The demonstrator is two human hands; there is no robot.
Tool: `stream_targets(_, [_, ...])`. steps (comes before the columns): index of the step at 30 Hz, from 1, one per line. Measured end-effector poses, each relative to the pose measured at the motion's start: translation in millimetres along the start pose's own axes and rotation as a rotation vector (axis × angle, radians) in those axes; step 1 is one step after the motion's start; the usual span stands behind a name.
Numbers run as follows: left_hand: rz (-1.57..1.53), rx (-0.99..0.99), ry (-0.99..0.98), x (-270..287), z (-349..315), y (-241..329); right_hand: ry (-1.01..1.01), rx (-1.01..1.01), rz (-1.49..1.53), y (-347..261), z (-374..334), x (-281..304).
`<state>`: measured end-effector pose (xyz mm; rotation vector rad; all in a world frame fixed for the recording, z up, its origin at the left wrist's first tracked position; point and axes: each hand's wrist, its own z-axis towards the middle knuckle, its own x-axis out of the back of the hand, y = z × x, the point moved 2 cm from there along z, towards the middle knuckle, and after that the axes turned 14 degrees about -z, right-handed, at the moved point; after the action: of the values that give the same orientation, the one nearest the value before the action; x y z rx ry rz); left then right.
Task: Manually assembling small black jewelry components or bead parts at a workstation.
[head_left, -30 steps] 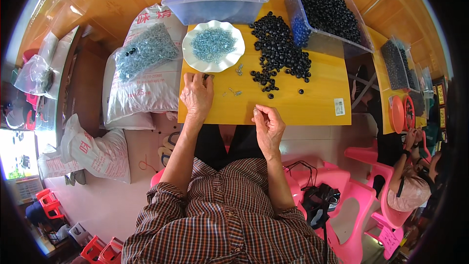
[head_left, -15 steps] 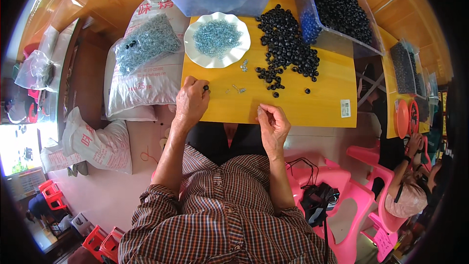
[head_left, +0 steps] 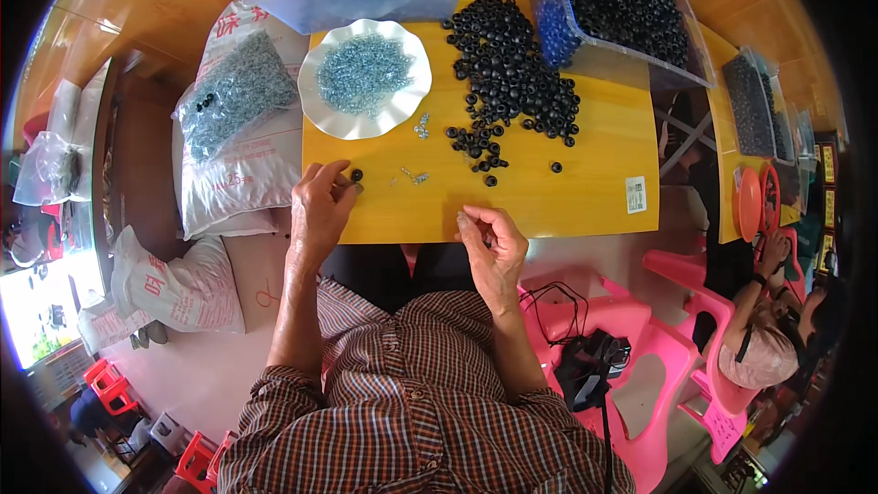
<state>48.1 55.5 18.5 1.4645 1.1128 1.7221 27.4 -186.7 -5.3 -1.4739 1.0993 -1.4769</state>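
At the near left of the yellow table (head_left: 585,206), my left hand (head_left: 320,206) has its fingers bent, with a black round piece (head_left: 357,175) at the tips of thumb and forefinger. My right hand (head_left: 496,252) is at the table's near edge, thumb and fingertips pressed together; what is between them, if anything, is too small to see. Between the hands lie a few small clear pieces (head_left: 419,177), with more near a white wavy-rimmed plate (head_left: 314,115) full of clear bluish pieces (head_left: 364,73). Many black round pieces (head_left: 512,64), some showing holes, spread beyond my right hand.
Two clear bins, one at the back (head_left: 366,2) and one at the right (head_left: 631,64), hold black pieces. A bag of clear pieces (head_left: 240,96) rests on a white sack (head_left: 229,187) left of the table. Pink chairs (head_left: 663,370) stand right; another person (head_left: 759,338) sits beyond.
The view has shifted, so the table sits further left in the picture. My left hand has drawn slightly toward me, and the black round piece stands out more from its fingertips. My right hand stays pinched.
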Motion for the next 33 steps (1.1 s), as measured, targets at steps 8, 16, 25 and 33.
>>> stream_targets(8, [-0.008,-0.147,-0.016,-39,-12,47,0.05,-0.06,0.096,4,3,10])
stream_targets(16, [-0.092,-0.336,-0.149,-97,7,58,0.155,-0.127,0.147,9,9,22])
stream_targets(25, [0.053,-0.341,-0.223,-126,22,63,0.158,-0.144,0.135,13,11,22])
stream_targets(33, [0.048,-0.363,-0.196,-130,22,55,0.159,-0.153,0.138,15,11,21])
